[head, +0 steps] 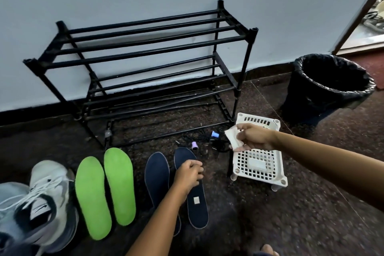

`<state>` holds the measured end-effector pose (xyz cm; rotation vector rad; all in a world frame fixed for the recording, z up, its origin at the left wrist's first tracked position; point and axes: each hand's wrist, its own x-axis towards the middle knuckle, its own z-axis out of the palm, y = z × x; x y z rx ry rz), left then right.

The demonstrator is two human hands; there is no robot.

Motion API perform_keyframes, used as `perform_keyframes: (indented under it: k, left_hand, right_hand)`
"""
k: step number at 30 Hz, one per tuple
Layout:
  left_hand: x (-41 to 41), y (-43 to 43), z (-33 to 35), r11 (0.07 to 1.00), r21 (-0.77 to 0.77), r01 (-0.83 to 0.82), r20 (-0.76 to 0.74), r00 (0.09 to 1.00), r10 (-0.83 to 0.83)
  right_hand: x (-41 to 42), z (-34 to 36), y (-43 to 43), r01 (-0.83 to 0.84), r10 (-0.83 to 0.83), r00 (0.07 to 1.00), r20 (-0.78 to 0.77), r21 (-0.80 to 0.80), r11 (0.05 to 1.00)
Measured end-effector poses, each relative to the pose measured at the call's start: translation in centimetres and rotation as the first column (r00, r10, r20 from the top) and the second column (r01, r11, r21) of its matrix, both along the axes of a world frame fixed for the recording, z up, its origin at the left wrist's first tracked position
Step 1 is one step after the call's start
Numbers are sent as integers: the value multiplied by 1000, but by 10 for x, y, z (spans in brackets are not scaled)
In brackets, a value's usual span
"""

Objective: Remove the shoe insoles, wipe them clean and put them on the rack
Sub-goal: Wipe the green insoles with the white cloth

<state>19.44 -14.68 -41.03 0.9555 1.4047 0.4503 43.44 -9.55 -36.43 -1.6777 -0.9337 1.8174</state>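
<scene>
Two green insoles (105, 191) and two dark blue insoles (158, 174) lie side by side on the floor in front of the black shoe rack (145, 48). My left hand (188, 173) rests with curled fingers on the right blue insole (197, 208), near its middle. My right hand (254, 136) pinches a white wipe (232, 137) above the white plastic basket (258, 164). A pair of grey and white shoes (39, 203) stands at the far left.
A black bin (326, 87) lined with a bag stands at the right by the wall. Black laces and small purple and blue clips (215, 134) lie between the rack and the basket. A doorway opens at the top right.
</scene>
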Motion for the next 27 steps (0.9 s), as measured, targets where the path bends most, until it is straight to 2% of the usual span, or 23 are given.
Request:
perform_keyframes:
  k: [5, 7, 10, 12, 16, 21, 25, 27]
  left_hand:
    - [-49, 1, 9, 988, -2, -152, 40, 988, 152]
    - [-73, 0, 14, 976, 3, -217, 37, 975, 217]
    - [-110, -1, 19, 938, -23, -346, 72, 935, 347]
    - [-134, -2, 20, 908, -36, -418, 67, 905, 419]
    - [-177, -11, 12, 852, -79, -517, 59, 851, 522]
    - [-218, -27, -6, 776, -146, -613, 46, 779, 625]
    - [-239, -38, -19, 712, -193, -676, 24, 722, 692]
    - [-247, -41, -24, 685, -222, -694, 30, 698, 716]
  right_hand:
    - [-58, 28, 23, -85, 57, 959, -277, -90, 992]
    - [-90, 39, 32, -131, 103, 949, -299, -77, 988]
    - [-144, 46, 37, -256, 259, 959, -112, 35, 966]
    - [-179, 39, 35, -300, 300, 954, 4, 39, 953]
    - [-243, 4, 18, -276, 274, 950, 150, -8, 961]
    - [-304, -66, -12, -75, 92, 950, 299, -69, 995]
    - [-331, -143, -29, -122, 193, 912, 362, -210, 970]
    - [-350, -138, -44, -178, 267, 839, 474, -225, 958]
